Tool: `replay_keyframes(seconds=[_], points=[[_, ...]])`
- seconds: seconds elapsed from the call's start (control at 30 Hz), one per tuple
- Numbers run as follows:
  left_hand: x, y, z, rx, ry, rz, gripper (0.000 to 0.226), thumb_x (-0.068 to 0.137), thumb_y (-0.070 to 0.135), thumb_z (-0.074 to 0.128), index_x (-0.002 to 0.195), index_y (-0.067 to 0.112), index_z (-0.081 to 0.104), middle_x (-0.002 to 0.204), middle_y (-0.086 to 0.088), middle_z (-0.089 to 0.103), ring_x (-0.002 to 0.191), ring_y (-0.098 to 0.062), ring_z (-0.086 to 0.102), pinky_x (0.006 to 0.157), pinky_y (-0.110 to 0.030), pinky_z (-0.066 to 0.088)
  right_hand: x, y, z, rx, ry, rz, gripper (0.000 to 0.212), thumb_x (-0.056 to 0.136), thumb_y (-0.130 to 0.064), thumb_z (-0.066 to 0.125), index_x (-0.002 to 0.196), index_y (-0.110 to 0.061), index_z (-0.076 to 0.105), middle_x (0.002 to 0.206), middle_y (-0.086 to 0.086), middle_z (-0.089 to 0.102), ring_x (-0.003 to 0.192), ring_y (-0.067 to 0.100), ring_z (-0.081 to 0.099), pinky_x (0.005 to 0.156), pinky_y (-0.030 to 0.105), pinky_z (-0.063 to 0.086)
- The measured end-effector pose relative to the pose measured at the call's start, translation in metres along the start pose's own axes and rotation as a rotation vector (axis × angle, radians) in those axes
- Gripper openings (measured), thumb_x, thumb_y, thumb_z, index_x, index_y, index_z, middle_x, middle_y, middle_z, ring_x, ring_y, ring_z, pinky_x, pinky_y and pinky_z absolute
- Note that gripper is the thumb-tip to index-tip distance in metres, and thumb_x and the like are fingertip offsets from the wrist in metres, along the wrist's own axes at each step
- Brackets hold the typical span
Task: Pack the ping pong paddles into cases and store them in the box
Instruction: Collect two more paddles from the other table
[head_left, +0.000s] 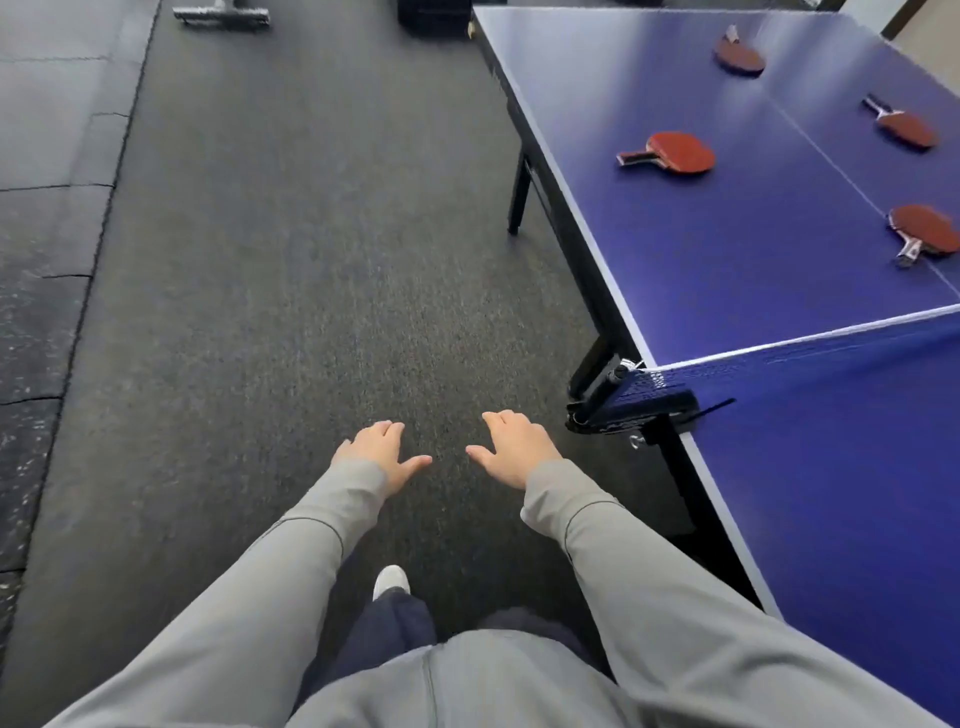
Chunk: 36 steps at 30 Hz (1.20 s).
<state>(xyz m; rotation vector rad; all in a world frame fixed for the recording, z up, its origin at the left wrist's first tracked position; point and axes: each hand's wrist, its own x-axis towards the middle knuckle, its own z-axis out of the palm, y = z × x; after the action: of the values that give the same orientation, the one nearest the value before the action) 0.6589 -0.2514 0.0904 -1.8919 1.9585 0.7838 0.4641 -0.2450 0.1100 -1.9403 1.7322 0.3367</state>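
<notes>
Beyond net, four paddles (one cropped)

Both hands are held out over the dark carpet, empty, fingers relaxed: left hand, right hand. Four red paddles are seen lying apart on the blue table, beyond the net.

Dark speckled carpet, paler mats at left, blue desk with net at right.
</notes>
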Motion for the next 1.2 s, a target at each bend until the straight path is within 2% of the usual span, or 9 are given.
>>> replay_keyframes(seconds=[0.2,0.4,0.63,0.87,1.1,1.2], points=[[0.072,-0.023,-0.061,0.053,-0.037,0.074,0.076,0.089,0.063,0.042,0.148,0.018,0.024,0.156,0.001,0.024,0.141,-0.021,0.027,0.113,-0.042,0.028,0.056,-0.019,-0.035,0.076,0.014,0.115,0.059,0.098,-0.047,0.04,0.143,-0.01,0.032,0.144,0.011,0.04,0.134,0.029,0.036,0.109,0.043,0.032],[0.161,-0.001,-0.113,0.114,-0.042,0.187,0.075,0.09,0.062,0.042,0.148,0.018,0.025,0.156,0.001,0.024,0.142,-0.02,0.026,0.113,-0.04,0.028,0.129,0.0,-0.066,0.187,0.009,0.245,0.057,0.098,-0.047,0.04,0.141,-0.01,0.033,0.145,0.011,0.04,0.135,0.029,0.035,0.108,0.043,0.033],[0.271,0.062,-0.175,0.193,-0.048,0.304,0.075,0.09,0.061,0.042,0.149,0.019,0.022,0.156,0.002,0.024,0.142,-0.019,0.025,0.112,-0.038,0.028,0.216,0.046,-0.111,0.348,0.049,0.365,0.058,0.097,-0.047,0.041,0.142,-0.01,0.032,0.145,0.01,0.038,0.135,0.029,0.034,0.107,0.043,0.032],[0.356,0.135,-0.23,0.275,-0.029,0.437,0.074,0.089,0.061,0.044,0.148,0.019,0.026,0.153,0.002,0.029,0.139,-0.021,0.029,0.108,-0.038,0.032,0.254,0.104,-0.16,0.445,0.133,0.505,0.061,0.098,-0.047,0.04,0.145,-0.011,0.028,0.147,0.01,0.038,0.135,0.028,0.034,0.109,0.043,0.033],[0.437,0.234,-0.268,0.374,-0.043,0.683,0.07,0.089,0.06,0.045,0.145,0.021,0.029,0.151,0.003,0.032,0.138,-0.019,0.031,0.105,-0.037,0.035,0.275,0.172,-0.193,0.589,0.251,0.771,0.056,0.098,-0.046,0.04,0.142,-0.013,0.033,0.144,0.006,0.04,0.133,0.027,0.036,0.105,0.042,0.034],[0.47,0.279,-0.283,0.394,-0.028,0.821,0.069,0.09,0.059,0.046,0.144,0.02,0.032,0.149,0.003,0.035,0.137,-0.018,0.032,0.104,-0.036,0.034,0.286,0.195,-0.208,0.643,0.288,0.886,0.057,0.098,-0.045,0.038,0.145,-0.013,0.028,0.147,0.006,0.037,0.136,0.027,0.033,0.106,0.042,0.034]])
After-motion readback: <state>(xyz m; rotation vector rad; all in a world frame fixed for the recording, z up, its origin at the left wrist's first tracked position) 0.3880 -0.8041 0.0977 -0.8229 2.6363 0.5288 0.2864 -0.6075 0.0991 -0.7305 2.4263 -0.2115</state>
